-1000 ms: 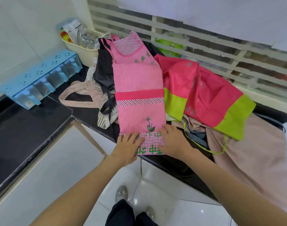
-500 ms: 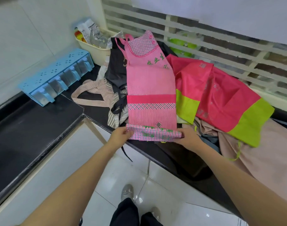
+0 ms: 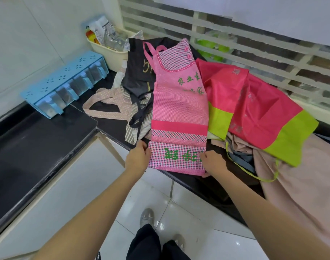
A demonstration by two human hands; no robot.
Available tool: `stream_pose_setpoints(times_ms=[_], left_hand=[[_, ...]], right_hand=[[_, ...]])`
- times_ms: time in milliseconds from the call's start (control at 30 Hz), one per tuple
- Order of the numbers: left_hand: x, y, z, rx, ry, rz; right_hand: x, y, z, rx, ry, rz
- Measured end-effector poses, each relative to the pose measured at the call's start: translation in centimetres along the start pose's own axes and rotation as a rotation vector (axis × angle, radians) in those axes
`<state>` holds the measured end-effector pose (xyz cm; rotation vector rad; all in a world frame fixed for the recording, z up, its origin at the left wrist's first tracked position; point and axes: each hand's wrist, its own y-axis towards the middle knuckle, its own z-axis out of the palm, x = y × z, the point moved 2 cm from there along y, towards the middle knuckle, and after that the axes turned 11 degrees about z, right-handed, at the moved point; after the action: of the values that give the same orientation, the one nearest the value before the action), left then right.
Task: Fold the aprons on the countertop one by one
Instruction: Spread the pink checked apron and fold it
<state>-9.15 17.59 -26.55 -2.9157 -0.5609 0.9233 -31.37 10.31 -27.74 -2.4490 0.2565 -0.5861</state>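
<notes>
Both sets of fingers pinch the turned-up checked hem of the pink striped cloth apron (image 3: 179,109), left hand (image 3: 137,158) and right hand (image 3: 213,163) at its 2 corners, low in mid-frame. Judged from here, carry the hem evenly toward the bib at upper centre, keeping it square on the black stone countertop (image 3: 38,147).

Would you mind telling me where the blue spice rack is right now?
In the head view, the blue spice rack sits far left on the black countertop against the wall, beside the cream basket.
</notes>
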Motion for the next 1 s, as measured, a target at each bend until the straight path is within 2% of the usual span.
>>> stream_pose_setpoints(times_ms=[67, 133, 167, 200, 233, 300, 333, 367, 400, 467, 500, 600, 667, 800, 933, 1000], left_hand=[[-0.6, -0.5, -0.3, -0.082, 0.185, 0.303], [-0.8, -0.7, 0.4, 0.058, 0.367, 0.659], [-0.7, -0.9, 0.9, 0.197, 0.458, 0.729], [-0.6, -0.8, 1.4, 0.327, 0.541, 0.727], [-0.4, -0.7, 1.9, 0.418, 0.594, 0.694], [-0.4, -0.4, 2.3, 0.458, 0.610, 0.651], [-0.6, -0.3, 2.3, 0.454, 0.603, 0.653], [-0.6, -0.3, 2.2, 0.449, 0.588, 0.663], [-0.5, -0.1, 2.1, 0.445, 0.564, 0.669], [0.0, 0.3, 1.8, 0.443, 0.486, 0.684], [0.1, 0.5, 1.6, 0.442, 0.445, 0.696], [0.3, 0.9, 1.2, 0.462, 0.383, 0.720], [-0.2, 1.1, 0.8, 0.480, 0.313, 0.669], [-0.9, 2.4, -0.8, 0.436, -0.021, 0.382], [-0.5, 2.1, -1.9, 0.349, -0.235, 0.235], [0.0, 1.5, -1.7, 0.320, -0.372, 0.166]], right_hand=[[-0.1, 0.7, 0.3, 0.002, 0.017, 0.035], [-0.2, 0.6, 0.4, 0.007, 0.065, 0.054], [-0.2, 0.3, 0.3, -0.005, 0.078, 0.048], [-0.2, -0.2, 0.1, -0.051, 0.074, 0.028], [-0.4, -0.7, -0.2, -0.167, 0.034, -0.018], [-0.1, -2.4, -1.0, -0.468, -0.109, -0.292], [0.2, -3.0, -1.1, -0.531, -0.158, -0.476], [0.3, -3.2, -0.9, -0.495, -0.215, -0.607], [0.3, -3.1, -0.5, -0.374, -0.300, -0.660], [0.0, -2.9, 0.4, -0.095, -0.510, -0.590], [-0.1, -2.7, 0.4, -0.025, -0.572, -0.547], [0.0, -2.0, -0.3, 0.026, -0.604, -0.527], [0.0, -1.9, -0.7, 0.033, -0.651, -0.531], [0.9, -2.2, -1.3, 0.083, -0.422, -0.462], [1.1, -1.3, -2.4, 0.069, -0.086, -0.345], [0.7, -1.3, -2.4, 0.192, 0.142, -0.229]])
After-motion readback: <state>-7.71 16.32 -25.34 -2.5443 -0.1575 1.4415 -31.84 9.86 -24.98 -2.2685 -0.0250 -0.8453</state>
